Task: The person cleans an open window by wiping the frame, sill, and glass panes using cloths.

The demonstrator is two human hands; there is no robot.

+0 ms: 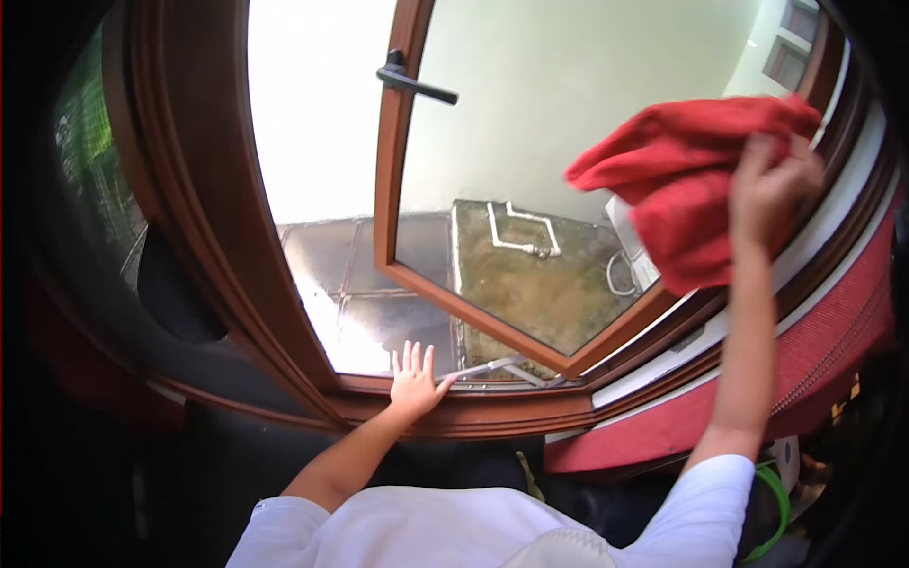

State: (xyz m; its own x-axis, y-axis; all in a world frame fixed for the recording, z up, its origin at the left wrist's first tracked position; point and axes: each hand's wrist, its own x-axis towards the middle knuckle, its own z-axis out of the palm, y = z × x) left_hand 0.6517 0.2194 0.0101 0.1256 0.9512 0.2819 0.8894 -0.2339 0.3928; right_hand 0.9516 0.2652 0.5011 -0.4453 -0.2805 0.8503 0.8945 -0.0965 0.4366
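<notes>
A red cloth (pixel 677 180) hangs bunched from my right hand (pixel 772 185), whose fingers are closed around it, somewhat blurred. The cloth is in front of the right part of an open window sash (pixel 390 180) with a brown frame; whether it touches the glass I cannot tell. My left hand (pixel 415 381) lies with fingers spread at the brown sill (pixel 473 409), beside the metal stay arm (pixel 488 367) of the window. On the sash's left stile sits a black handle (pixel 417 85), away from both hands.
Outside, white pipes (pixel 521 248) run over a mossy concrete floor, with a pale wall behind. A red padded ledge (pixel 653 431) lies below the window at right, with a bead chain (pixel 833 350) beside it. A green ring-shaped item (pixel 778 506) is at lower right.
</notes>
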